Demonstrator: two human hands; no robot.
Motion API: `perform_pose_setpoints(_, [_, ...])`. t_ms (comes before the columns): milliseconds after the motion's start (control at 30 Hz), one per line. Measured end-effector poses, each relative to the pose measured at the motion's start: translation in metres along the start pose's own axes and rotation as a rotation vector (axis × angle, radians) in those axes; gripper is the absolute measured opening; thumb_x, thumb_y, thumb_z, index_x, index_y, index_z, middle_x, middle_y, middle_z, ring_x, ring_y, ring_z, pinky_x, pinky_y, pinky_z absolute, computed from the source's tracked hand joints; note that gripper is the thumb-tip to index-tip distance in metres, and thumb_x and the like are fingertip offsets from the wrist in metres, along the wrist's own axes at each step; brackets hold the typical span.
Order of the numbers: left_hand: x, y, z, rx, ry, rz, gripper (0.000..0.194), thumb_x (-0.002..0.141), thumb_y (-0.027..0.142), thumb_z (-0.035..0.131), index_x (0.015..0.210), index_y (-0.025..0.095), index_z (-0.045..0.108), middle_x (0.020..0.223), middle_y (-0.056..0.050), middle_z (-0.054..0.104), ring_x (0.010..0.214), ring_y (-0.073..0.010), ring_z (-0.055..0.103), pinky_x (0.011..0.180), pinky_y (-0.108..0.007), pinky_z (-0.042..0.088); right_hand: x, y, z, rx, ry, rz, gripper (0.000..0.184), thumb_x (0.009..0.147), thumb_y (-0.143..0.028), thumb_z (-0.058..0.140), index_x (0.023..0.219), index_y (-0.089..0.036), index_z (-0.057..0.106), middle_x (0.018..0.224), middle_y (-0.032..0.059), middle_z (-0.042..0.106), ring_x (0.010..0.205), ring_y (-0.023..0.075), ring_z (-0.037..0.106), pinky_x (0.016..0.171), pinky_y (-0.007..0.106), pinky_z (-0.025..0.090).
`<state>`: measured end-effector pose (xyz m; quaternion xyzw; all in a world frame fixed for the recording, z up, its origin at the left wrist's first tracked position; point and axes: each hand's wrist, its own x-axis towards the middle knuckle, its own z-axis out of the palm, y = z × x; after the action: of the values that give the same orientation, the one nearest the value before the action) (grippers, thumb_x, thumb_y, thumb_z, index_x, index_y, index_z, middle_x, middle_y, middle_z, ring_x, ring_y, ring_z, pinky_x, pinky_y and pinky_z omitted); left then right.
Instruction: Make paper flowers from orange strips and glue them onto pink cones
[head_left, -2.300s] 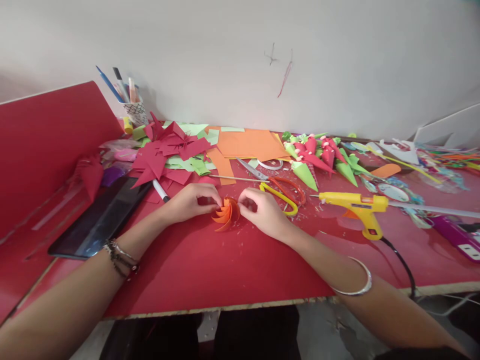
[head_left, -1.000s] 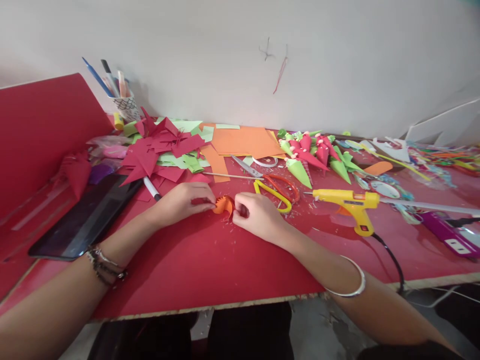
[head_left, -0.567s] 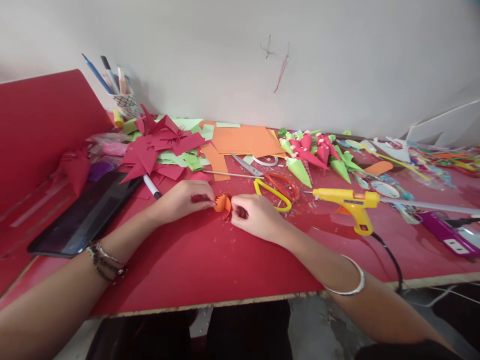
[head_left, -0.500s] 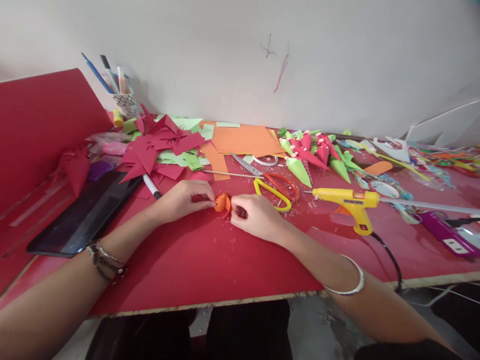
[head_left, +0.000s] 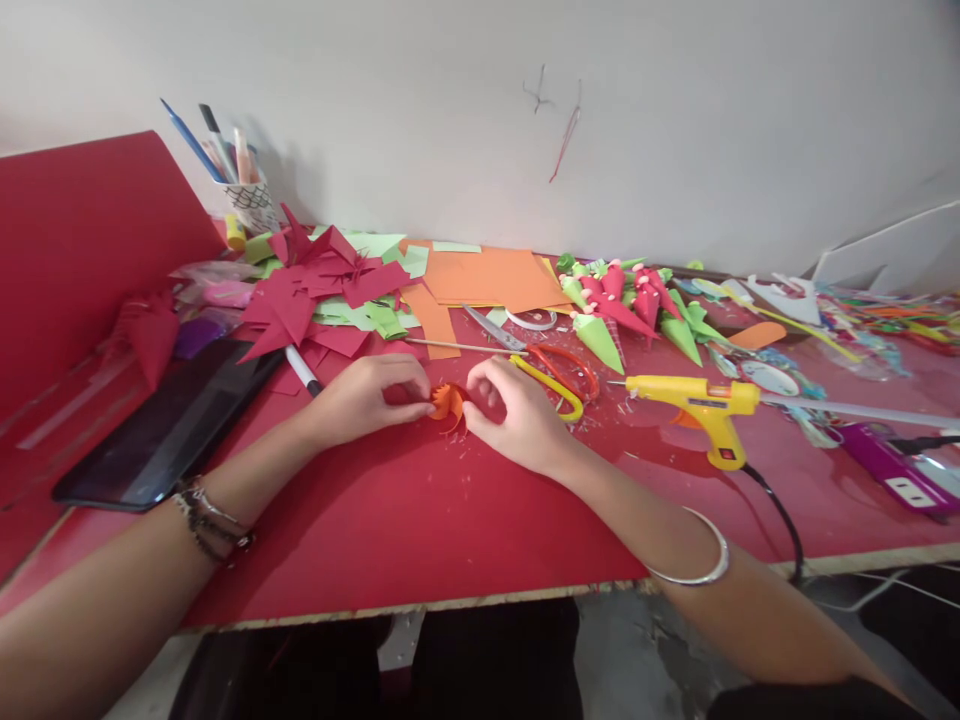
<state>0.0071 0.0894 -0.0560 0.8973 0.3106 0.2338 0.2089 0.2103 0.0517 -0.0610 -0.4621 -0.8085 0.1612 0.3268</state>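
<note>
Just above the red tabletop, my left hand point(head_left: 367, 402) pinches the left edge of a small orange paper flower point(head_left: 448, 402) with curled, petal-like strips. At the flower's right side, my right hand point(head_left: 519, 412) curls its thumb and forefinger around the edge of a strip; their exact contact is partly hidden. Behind my right hand lie scissors point(head_left: 555, 385) with yellow and orange handles. A thin wooden stick point(head_left: 457, 346) lies just behind the flower. To the right a yellow glue gun point(head_left: 694, 400) rests on its side.
Red paper pieces point(head_left: 322, 285) and orange sheets point(head_left: 487, 278) lie along the wall. Red and green paper cones point(head_left: 600, 340) are heaped right of them. A black phone point(head_left: 172, 425) and a marker point(head_left: 301, 370) lie left; a purple power strip point(head_left: 896, 468) sits right.
My right hand's forefinger has lifted and spread from the thumb, opening a wider loop. The orange flower has turned slightly, showing its strips more. My left hand has barely moved.
</note>
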Motion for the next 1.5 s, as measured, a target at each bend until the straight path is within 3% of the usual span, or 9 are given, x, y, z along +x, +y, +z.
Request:
perform_pose_setpoints(133, [0.0,-0.001,0.001,0.032,0.03,-0.021,0.011,0.077,0.025,0.051,0.076,0.016,0.057,0.076,-0.001,0.059,0.07,-0.0108,0.053,0.065,-0.021,0.041,0.001,0.004,0.001,0.074,-0.017,-0.008,0.016,0.073,-0.019,0.046,0.089,-0.019,0.045,0.085,0.0023,0.054,0.078,0.0135,0.05,0.071,0.027,0.04])
perform_pose_setpoints(300, [0.001,-0.003,0.004,0.061,0.04,-0.059,0.011,0.077,0.025,0.05,0.077,0.016,0.057,0.076,-0.001,0.059,0.069,-0.0107,0.053,0.064,-0.021,0.041,0.0,0.009,0.005,0.095,-0.125,-0.003,0.016,0.073,-0.017,0.047,0.089,-0.019,0.047,0.082,0.0012,0.055,0.071,0.0116,0.051,0.066,0.026,0.041])
perform_pose_setpoints(467, [0.0,-0.004,0.005,0.06,0.01,-0.048,0.013,0.079,0.026,0.049,0.08,0.017,0.058,0.077,-0.001,0.059,0.069,-0.0105,0.053,0.064,-0.02,0.04,0.001,0.01,0.005,0.045,-0.102,-0.009,0.007,0.076,-0.021,0.047,0.082,-0.018,0.049,0.083,0.0018,0.053,0.073,0.0116,0.051,0.067,0.025,0.04])
perform_pose_setpoints(700, [0.002,-0.006,0.006,0.069,-0.014,-0.02,0.016,0.08,0.028,0.047,0.078,0.016,0.058,0.076,-0.002,0.056,0.069,-0.0114,0.051,0.065,-0.022,0.04,0.002,0.006,0.007,-0.091,-0.102,0.043,0.009,0.077,-0.026,0.047,0.077,-0.018,0.052,0.08,0.0013,0.053,0.065,0.0105,0.05,0.059,0.022,0.037])
perform_pose_setpoints(967, [0.003,-0.004,0.009,0.159,-0.012,0.0,0.018,0.08,0.028,0.046,0.072,0.015,0.056,0.072,-0.002,0.054,0.066,-0.0113,0.05,0.062,-0.022,0.04,0.004,0.003,0.011,-0.234,-0.062,0.086,0.005,0.073,-0.018,0.048,0.07,-0.018,0.052,0.073,-0.0004,0.053,0.06,0.0095,0.047,0.053,0.021,0.03])
perform_pose_setpoints(1200, [0.002,-0.008,0.01,0.166,-0.015,-0.007,0.019,0.081,0.031,0.046,0.074,0.016,0.057,0.073,-0.002,0.054,0.065,-0.0109,0.05,0.062,-0.022,0.04,0.005,0.003,0.012,-0.26,-0.081,0.077,0.014,0.077,-0.026,0.048,0.068,-0.018,0.055,0.068,-0.0005,0.05,0.057,0.0094,0.044,0.05,0.022,0.025])
perform_pose_setpoints(1500, [0.003,-0.003,0.009,0.157,0.025,-0.035,0.022,0.081,0.032,0.046,0.071,0.016,0.058,0.072,-0.001,0.054,0.064,-0.0104,0.05,0.061,-0.021,0.04,0.006,0.003,0.012,-0.233,-0.058,0.033,0.009,0.075,-0.021,0.048,0.069,-0.018,0.054,0.073,-0.0004,0.049,0.058,0.0088,0.044,0.051,0.021,0.028])
